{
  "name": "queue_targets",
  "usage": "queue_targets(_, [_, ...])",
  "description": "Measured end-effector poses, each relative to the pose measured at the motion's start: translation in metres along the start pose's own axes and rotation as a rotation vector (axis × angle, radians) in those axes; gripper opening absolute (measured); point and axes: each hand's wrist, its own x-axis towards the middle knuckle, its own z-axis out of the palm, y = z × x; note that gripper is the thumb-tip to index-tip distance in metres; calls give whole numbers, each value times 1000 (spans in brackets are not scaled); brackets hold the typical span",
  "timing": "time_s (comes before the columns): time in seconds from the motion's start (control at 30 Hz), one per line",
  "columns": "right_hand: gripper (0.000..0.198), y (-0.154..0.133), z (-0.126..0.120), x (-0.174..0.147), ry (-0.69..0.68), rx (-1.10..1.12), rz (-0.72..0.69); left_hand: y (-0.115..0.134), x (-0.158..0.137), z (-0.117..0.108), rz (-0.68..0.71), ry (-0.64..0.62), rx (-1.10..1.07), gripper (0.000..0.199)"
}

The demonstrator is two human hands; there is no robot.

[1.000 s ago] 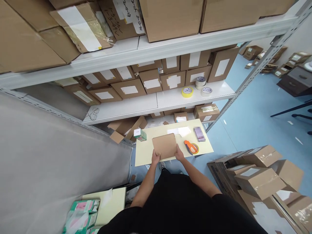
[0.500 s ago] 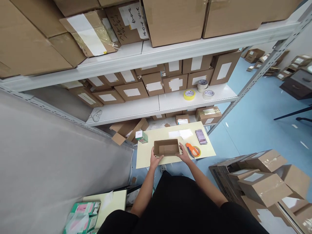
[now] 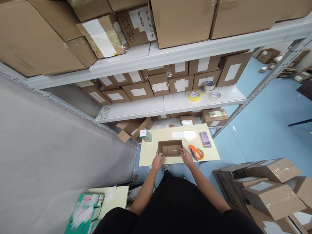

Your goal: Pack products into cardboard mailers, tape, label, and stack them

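Note:
An open-topped cardboard box [image 3: 170, 143] stands on the pale yellow table [image 3: 149, 156], its inside bare. My left hand [image 3: 158, 160] grips its near left corner, thumb at the near wall. At the near right corner, my right hand [image 3: 186, 156] has its fingers closed on the box edge. Just right of the box lie an orange tape dispenser [image 3: 195, 151] and a roll of yellow tape [image 3: 201, 154]. A small green and white box [image 3: 145, 136] sits at the table's left, and white paper slips [image 3: 184, 135] lie behind the cardboard box.
A purple, blurred-out item [image 3: 205, 139] is at the table's right end. Behind rises a metal shelf [image 3: 133, 109] with labelled cartons and tape rolls [image 3: 194, 96]. Stacked cartons [image 3: 273, 195] stand right; a grey wall [image 3: 60, 146] and green packages [image 3: 84, 211] are left.
My right hand has closed from spread fingers onto the box's right corner. My left hand has shifted its grip slightly. The whole view has turned a little.

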Motion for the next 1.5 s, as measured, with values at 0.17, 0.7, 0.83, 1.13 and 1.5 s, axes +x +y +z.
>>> queue_targets(0.17, [45, 17, 10, -15, 48, 21, -52, 2, -29, 8, -27, 60, 20, 22])
queue_targets(0.7, [40, -46, 46, -44, -106, -77, -430, -18, -162, 1, -278, 338, -101, 23])
queue_targets(0.83, [39, -84, 74, -66, -203, -46, -568, -35, -208, 0, -333, 416, -118, 19])
queue_targets(1.13, [41, -142, 161, -221, -574, -27, -751, -69, -393, 11, -480, 647, -295, 22])
queue_targets(1.5, [44, -182, 241, -443, -989, -32, -984, -78, -631, 49, -813, 781, -401, 25])
